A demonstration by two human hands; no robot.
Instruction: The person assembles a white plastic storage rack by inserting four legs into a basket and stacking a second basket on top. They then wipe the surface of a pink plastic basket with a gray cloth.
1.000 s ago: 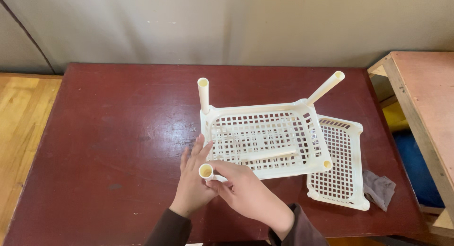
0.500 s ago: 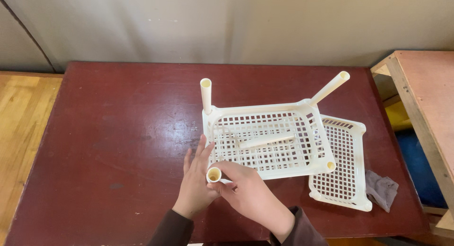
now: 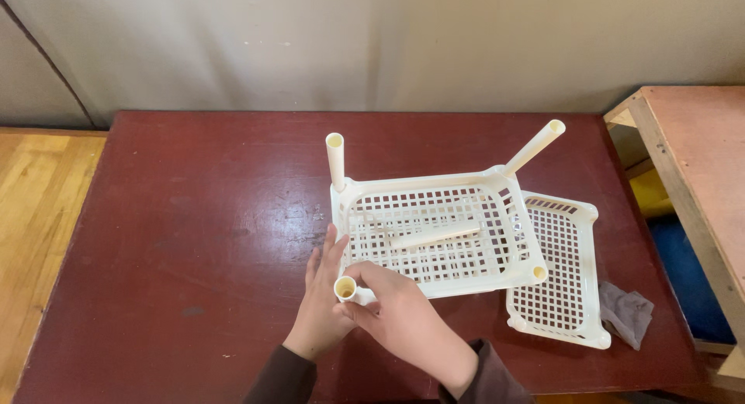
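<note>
A cream plastic basket shelf (image 3: 434,233) with a slotted bottom lies on the dark red table (image 3: 194,218). Cream tubes stand in its two far corners, one upright at the left (image 3: 335,160) and one leaning outward at the right (image 3: 534,146). A loose tube (image 3: 434,235) lies inside the basket. My right hand (image 3: 403,319) grips a further tube (image 3: 347,289) standing at the basket's near left corner. My left hand (image 3: 322,303) lies flat against that corner, fingers spread, steadying the basket.
A second cream basket (image 3: 559,272) lies partly under the first at the right. A grey cloth (image 3: 627,312) lies by the table's right edge. A wooden bench (image 3: 691,148) stands at the right, with blue and yellow things beneath it.
The view has shifted slightly. My right hand has moved the tube a little to the right, closer to the basket's near left corner. The left hand stays by it.
</note>
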